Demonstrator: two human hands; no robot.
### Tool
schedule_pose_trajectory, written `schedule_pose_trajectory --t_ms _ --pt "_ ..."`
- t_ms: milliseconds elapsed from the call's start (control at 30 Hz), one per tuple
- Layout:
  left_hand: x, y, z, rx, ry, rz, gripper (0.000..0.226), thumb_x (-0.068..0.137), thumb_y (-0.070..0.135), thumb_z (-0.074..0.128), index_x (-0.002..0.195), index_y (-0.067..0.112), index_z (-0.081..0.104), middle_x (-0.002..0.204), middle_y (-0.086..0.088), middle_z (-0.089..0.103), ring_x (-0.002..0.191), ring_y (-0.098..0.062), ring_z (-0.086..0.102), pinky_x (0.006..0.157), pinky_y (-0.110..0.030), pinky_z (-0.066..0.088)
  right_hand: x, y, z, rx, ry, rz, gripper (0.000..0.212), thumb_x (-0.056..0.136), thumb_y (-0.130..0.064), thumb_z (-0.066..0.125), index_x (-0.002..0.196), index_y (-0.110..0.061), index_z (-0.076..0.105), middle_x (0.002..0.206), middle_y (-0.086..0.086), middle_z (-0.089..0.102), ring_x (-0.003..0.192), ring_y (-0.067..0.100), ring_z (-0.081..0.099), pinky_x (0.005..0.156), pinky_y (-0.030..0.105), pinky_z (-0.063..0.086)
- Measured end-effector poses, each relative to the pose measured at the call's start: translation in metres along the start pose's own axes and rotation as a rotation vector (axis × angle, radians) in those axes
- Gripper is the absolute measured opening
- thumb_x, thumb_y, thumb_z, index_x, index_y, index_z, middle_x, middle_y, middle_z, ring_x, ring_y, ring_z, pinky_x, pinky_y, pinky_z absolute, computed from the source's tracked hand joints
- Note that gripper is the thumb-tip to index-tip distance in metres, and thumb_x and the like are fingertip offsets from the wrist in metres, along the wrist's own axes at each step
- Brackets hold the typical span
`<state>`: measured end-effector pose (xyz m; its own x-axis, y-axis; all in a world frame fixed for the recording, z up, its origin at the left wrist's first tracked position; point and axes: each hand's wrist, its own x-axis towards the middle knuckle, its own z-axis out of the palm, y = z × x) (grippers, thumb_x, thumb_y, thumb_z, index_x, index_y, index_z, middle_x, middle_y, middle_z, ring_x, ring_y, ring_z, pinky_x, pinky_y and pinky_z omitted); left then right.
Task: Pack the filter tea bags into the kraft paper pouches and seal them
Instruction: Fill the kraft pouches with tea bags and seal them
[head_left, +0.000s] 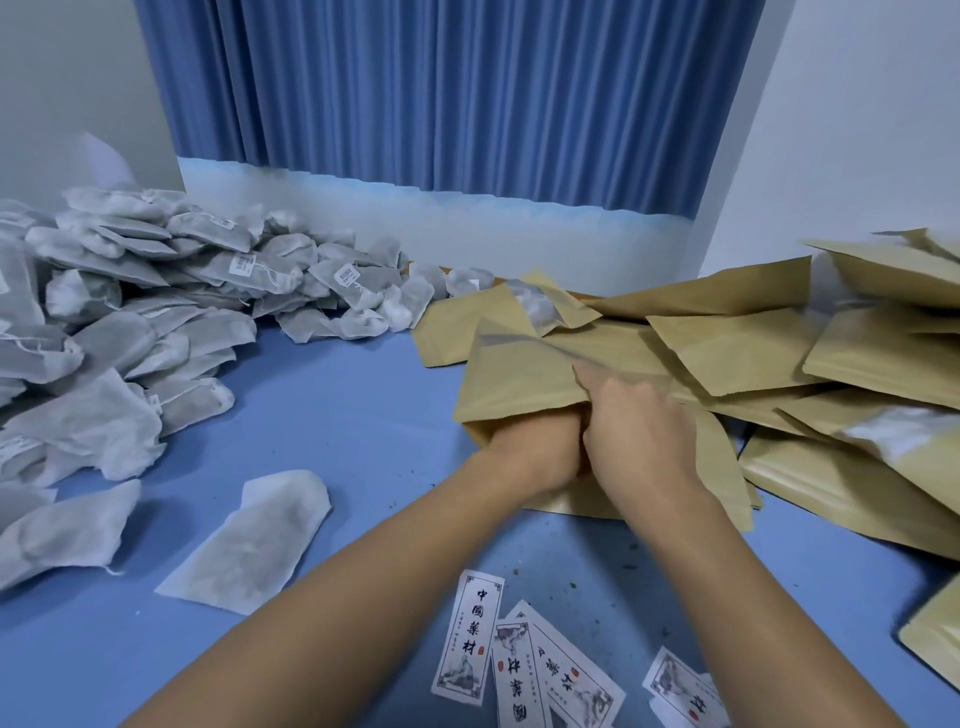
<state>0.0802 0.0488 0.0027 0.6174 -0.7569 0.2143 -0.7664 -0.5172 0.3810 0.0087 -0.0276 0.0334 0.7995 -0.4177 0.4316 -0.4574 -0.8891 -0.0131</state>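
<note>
A kraft paper pouch (511, 376) lies mouth-toward-me at the middle of the blue table. My left hand (537, 449) is pushed inside its mouth, fingers hidden by the paper. My right hand (636, 423) grips the pouch's upper flap beside it, fingers curled over the edge. A large heap of white filter tea bags (156, 291) fills the left side. One flat tea bag (249, 540) lies apart near my left forearm, another (57, 530) at the left edge. More kraft pouches (779, 332) are piled on the right.
Printed paper labels (470, 634) with black characters lie scattered at the near edge between my forearms. A blue curtain (441, 93) hangs behind the table. One more pouch (935, 639) pokes in at the lower right. Bare blue tabletop (332, 415) shows in the middle.
</note>
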Motion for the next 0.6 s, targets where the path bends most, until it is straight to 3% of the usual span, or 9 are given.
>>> schedule_pose_trajectory --t_ms 67,133,200,233,300,367,400,500,600 --pt "-0.026 -0.003 -0.006 0.015 0.076 0.1 0.006 0.091 0.017 0.052 0.086 0.015 0.057 0.092 -0.008 0.064 0.091 -0.034 0.062 0.07 -0.037 0.047 0.0 -0.001 0.003 -0.007 0.009 0.001 0.049 0.085 0.0 0.043 0.124 -0.028 0.053 0.064 -0.003 0.031 0.068 0.028 0.043 0.059 0.032 0.034" --pt "-0.056 -0.018 -0.011 0.099 0.322 0.226 0.015 0.092 0.019 0.053 0.085 0.012 0.063 0.081 -0.005 0.064 0.076 -0.031 0.061 0.065 -0.042 0.048 0.002 0.0 0.005 -0.008 0.023 0.008 0.058 0.086 0.001 0.043 0.132 -0.034 0.049 0.064 -0.004 0.031 0.069 0.028 0.044 0.058 0.031 0.034" --pt "-0.084 -0.04 -0.018 0.215 0.585 0.268 0.015 0.089 0.018 0.058 0.082 0.011 0.069 0.077 -0.003 0.064 0.071 -0.028 0.061 0.074 -0.043 0.05 0.007 -0.001 0.007 -0.018 0.027 0.02 0.063 0.082 0.005 0.044 0.132 -0.033 0.049 0.063 -0.002 0.033 0.068 0.029 0.045 0.055 0.03 0.032" --pt "-0.095 -0.049 -0.027 0.325 0.615 0.178 0.014 0.088 0.021 0.059 0.085 0.013 0.07 0.086 -0.003 0.067 0.078 -0.028 0.063 0.087 -0.048 0.048 0.01 -0.004 0.007 -0.029 0.036 0.025 0.059 0.081 0.006 0.044 0.126 -0.03 0.052 0.063 -0.001 0.034 0.068 0.03 0.045 0.054 0.029 0.03" --pt "-0.116 -0.063 -0.044 0.548 0.383 -0.201 0.028 0.087 0.032 0.056 0.111 0.021 0.066 0.127 -0.005 0.06 0.115 -0.03 0.057 0.107 -0.068 0.027 0.016 -0.012 0.006 -0.045 0.058 0.036 0.045 0.081 0.005 0.045 0.113 -0.026 0.057 0.062 0.0 0.033 0.067 0.03 0.044 0.054 0.029 0.028" --pt "-0.135 -0.085 -0.047 0.649 0.065 -0.5 0.051 0.09 0.039 0.048 0.139 0.033 0.037 0.159 -0.008 0.021 0.146 -0.035 0.022 0.105 -0.077 0.01 0.023 -0.021 0.004 -0.04 0.091 0.049 0.033 0.086 0.001 0.047 0.102 -0.024 0.061 0.06 -0.001 0.033 0.066 0.03 0.045 0.051 0.027 0.026" --pt "-0.145 -0.096 -0.047 0.614 -0.057 -0.576 0.058 0.092 0.037 0.046 0.145 0.037 0.022 0.163 -0.007 0.005 0.149 -0.037 0.009 0.104 -0.077 0.013 0.027 -0.026 0.003 -0.031 0.106 0.053 0.028 0.087 -0.001 0.048 0.097 -0.024 0.062 0.06 -0.002 0.033 0.065 0.03 0.045 0.049 0.026 0.021" --pt "-0.16 -0.113 -0.052 0.42 -0.232 -0.606 0.071 0.089 0.011 0.046 0.146 0.037 0.01 0.16 -0.006 -0.001 0.143 -0.036 0.017 0.102 -0.06 0.039 0.036 -0.049 0.002 -0.01 0.116 0.041 0.021 0.089 -0.005 0.05 0.091 -0.023 0.062 0.059 -0.002 0.032 0.063 0.03 0.044 0.047 0.026 0.016" --pt "-0.147 -0.114 -0.057 0.31 -0.121 -0.476 0.067 0.081 -0.007 0.043 0.14 0.019 0.03 0.151 -0.015 0.022 0.13 -0.037 0.04 0.098 -0.048 0.046 0.04 -0.078 0.006 0.025 0.112 0.003 0.018 0.089 -0.009 0.051 0.091 -0.024 0.062 0.062 -0.002 0.034 0.066 0.03 0.044 0.05 0.027 0.021"
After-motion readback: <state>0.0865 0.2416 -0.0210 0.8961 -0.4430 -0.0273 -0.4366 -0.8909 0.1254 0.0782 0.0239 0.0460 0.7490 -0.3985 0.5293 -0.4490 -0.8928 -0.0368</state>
